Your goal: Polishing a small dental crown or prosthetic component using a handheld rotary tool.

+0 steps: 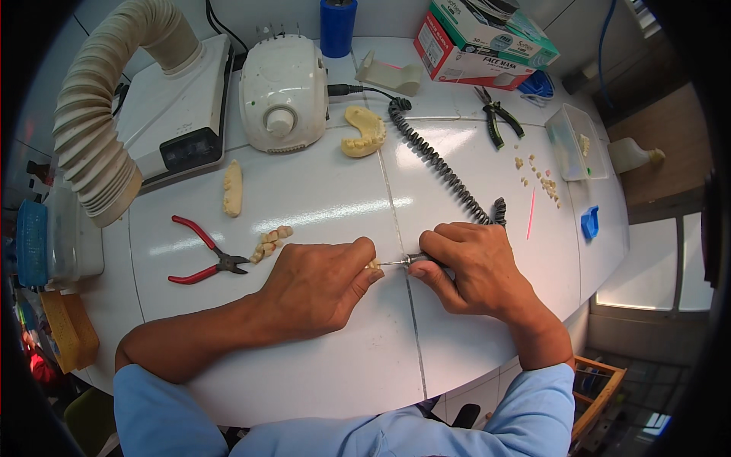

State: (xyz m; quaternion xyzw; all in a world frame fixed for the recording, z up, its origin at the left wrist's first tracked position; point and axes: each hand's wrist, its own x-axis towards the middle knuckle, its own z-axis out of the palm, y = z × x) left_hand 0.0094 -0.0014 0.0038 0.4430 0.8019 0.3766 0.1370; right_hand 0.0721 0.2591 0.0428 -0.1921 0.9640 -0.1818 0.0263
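Note:
My left hand pinches a small yellowish piece like a dental tooth between thumb and forefinger. Most of that piece is hidden by the fingers. Wrapped round a dark rotary handpiece, my right hand points its thin metal bur leftward, the tip at or very near the piece. Whether they touch, I cannot tell. A black coiled cord runs from behind my right hand to the white control unit with a round knob. Left of my left hand lie several joined tooth-like pieces.
Red-handled cutters lie at left, near a long cream cast. A yellow dental arch model, black pliers, loose teeth and a blue piece lie farther off. A ribbed suction hose arches over the left.

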